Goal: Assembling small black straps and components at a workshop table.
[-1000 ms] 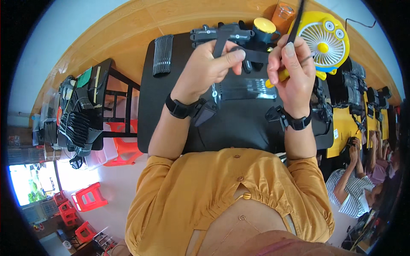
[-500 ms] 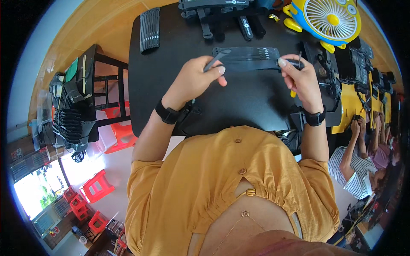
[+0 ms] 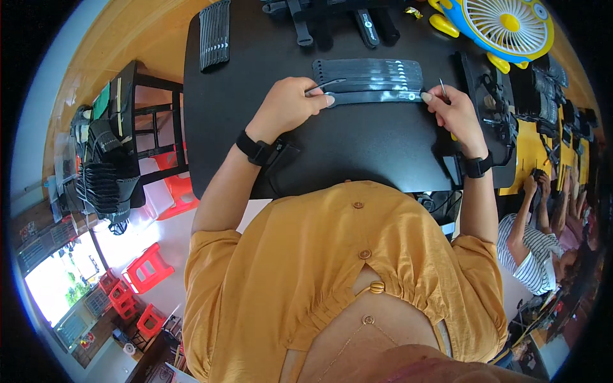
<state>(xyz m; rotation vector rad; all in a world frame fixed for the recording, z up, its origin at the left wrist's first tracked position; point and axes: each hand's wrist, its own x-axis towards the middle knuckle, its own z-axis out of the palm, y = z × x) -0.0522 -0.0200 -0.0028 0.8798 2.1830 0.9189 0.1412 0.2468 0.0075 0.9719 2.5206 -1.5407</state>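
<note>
A flat black strap (image 3: 373,97) with a small pale mark stretches between my two hands, just at the near edge of a row of overlapping black straps (image 3: 364,67) on the table. My left hand (image 3: 285,108) pinches its left end between thumb and fingers; a thin dark strip also sticks out above that grip. With thumb and fingertips, my right hand (image 3: 454,115) holds the right end. Tucked in the same hand is a slim tool with a pointed metal tip and a yellow part (image 3: 454,136); its exact kind is hidden by the fingers.
The black table (image 3: 357,147) bears another fanned row of straps (image 3: 214,37) at far left, more straps (image 3: 367,29) at the back and a yellow-and-blue fan (image 3: 504,25). Black gear (image 3: 498,115) lies at right. Red stools (image 3: 148,267) stand left; a striped-shirted person (image 3: 525,246) works at right.
The strap in my hands has come level along the near side of the row. My right hand has moved slightly right, and the strap's left end now lies flat instead of jutting upward.
</note>
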